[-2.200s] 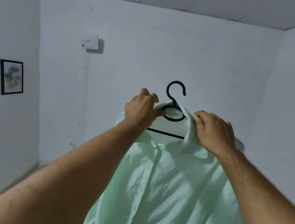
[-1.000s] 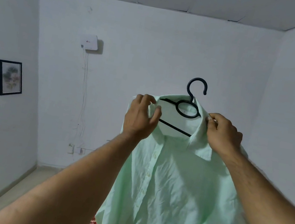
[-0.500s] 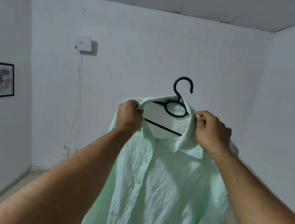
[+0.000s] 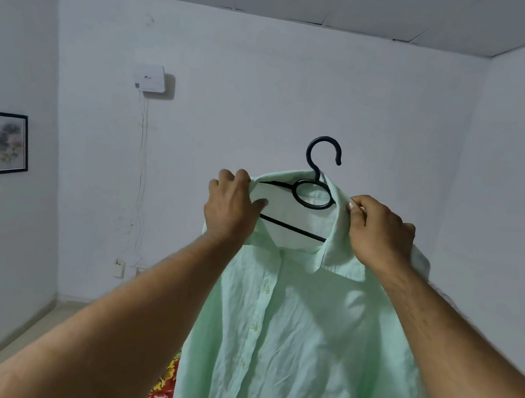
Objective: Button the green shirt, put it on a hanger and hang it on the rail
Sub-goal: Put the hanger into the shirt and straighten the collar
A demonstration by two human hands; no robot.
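The pale green shirt [image 4: 296,343] hangs in the air in front of me on a black hanger [image 4: 314,193], its front buttoned up the placket. The hanger's hook sticks up above the collar, and its ring and lower bar show inside the neck opening. My left hand [image 4: 230,205] grips the left shoulder and collar edge. My right hand [image 4: 378,234] pinches the right side of the collar. No rail is in view.
White walls close the room on three sides. A white box with hanging cables [image 4: 151,77] is on the far wall, with sockets [image 4: 119,268] low down. A framed picture [image 4: 6,143] hangs on the left wall. Floral fabric [image 4: 161,390] shows below the shirt.
My left hand shifted from the collar's front to the left shoulder edge. The shirt and hanger swayed right, then back to the centre and a little lower, the hanger levelling out.
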